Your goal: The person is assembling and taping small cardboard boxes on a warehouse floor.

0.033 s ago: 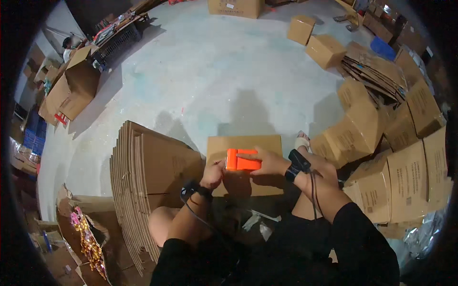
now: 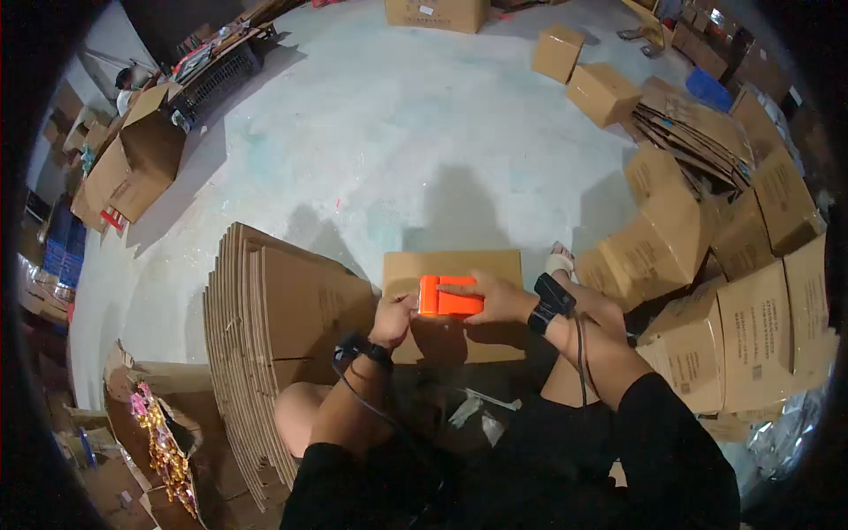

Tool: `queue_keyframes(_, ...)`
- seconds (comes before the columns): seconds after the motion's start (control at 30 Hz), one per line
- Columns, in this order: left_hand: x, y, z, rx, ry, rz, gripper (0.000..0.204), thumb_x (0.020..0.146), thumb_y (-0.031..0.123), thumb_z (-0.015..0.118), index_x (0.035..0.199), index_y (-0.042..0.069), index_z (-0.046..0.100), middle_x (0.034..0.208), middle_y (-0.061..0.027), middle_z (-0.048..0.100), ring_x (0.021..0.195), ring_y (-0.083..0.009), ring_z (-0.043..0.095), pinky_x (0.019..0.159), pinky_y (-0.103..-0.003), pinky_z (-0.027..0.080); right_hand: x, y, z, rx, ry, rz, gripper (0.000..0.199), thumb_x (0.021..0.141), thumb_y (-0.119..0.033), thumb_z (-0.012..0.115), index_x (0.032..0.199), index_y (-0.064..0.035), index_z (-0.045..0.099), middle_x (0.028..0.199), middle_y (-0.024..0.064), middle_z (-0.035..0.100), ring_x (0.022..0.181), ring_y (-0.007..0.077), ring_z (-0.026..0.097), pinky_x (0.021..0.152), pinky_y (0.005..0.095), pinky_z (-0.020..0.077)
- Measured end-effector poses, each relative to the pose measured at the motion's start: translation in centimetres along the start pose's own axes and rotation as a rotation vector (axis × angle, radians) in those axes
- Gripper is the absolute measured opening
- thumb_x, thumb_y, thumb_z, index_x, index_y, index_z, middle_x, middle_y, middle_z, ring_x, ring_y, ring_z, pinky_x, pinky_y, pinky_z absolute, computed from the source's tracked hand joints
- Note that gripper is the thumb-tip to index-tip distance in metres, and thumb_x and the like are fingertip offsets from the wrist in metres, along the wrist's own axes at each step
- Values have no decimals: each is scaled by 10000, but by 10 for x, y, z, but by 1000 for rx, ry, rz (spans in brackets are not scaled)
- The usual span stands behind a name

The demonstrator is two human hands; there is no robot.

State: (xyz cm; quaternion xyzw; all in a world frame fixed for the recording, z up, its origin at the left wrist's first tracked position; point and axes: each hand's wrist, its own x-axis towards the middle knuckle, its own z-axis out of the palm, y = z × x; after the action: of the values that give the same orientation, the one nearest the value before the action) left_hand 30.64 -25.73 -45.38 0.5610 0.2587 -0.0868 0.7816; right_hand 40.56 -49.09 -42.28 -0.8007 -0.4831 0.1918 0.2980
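Observation:
A bright orange, boxy hand tool (image 2: 450,296) that looks like a tape dispenser is held over a closed cardboard box (image 2: 495,352). My right hand (image 2: 502,299) grips it from the right, its fingers across the top and the thumb below. Against the left end of the tool, my left hand (image 2: 393,321) is closed, thumb and fingertips together. A thin pale edge shows there, but whatever the left fingers pinch is too small to tell. The box lies flat on the floor in front of my legs.
Flattened cartons (image 2: 291,300) stand upright in a stack at my left. Beside them is an open carton with shiny gold and pink pieces (image 2: 168,450). More cartons (image 2: 751,340) crowd the right side. White scraps (image 2: 477,408) lie between my legs. Cables (image 2: 580,358) hang from both wrists.

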Motion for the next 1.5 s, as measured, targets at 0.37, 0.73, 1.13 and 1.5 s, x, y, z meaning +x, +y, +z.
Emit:
queue_keyframes(0.37, 48, -31, -116, 1165, 605, 157, 353, 844, 359, 663, 807, 14, 722, 728, -171, 687, 679, -270, 681, 612, -395, 507, 46, -22, 5, -426, -211, 100, 580, 677, -235, 704, 1247, -311, 623, 972, 159, 572, 964, 346, 568, 780, 448, 497)
queue_keyframes(0.73, 47, -36, -95, 630, 696, 70, 284, 874, 224, 625, 782, -29, 717, 669, -158, 678, 634, -260, 667, 605, -398, 490, 53, -18, 11, -334, -220, 157, 530, 678, -199, 689, 1200, -284, 664, 1071, 147, 613, 1009, 346, 598, 854, 438, 511)
queue_keyframes(1.13, 46, -39, -145, 1332, 541, -139, 315, 842, 328, 663, 866, 24, 743, 831, -186, 711, 796, -288, 704, 707, -407, 528, 58, -22, 24, -360, -184, 41, 589, 674, -194, 674, 1249, -315, 627, 1030, 152, 555, 977, 328, 566, 809, 424, 507)
queue_keyframes(1.5, 83, -86, -127, 610, 201, -6, 544, 938, 486, 476, 1040, -17, 657, 915, -252, 679, 880, -369, 665, 727, -474, 520, 61, -31, 21, -377, -208, 93, 565, 694, -197, 667, 1251, -283, 623, 1099, 164, 550, 1045, 317, 559, 855, 414, 515)
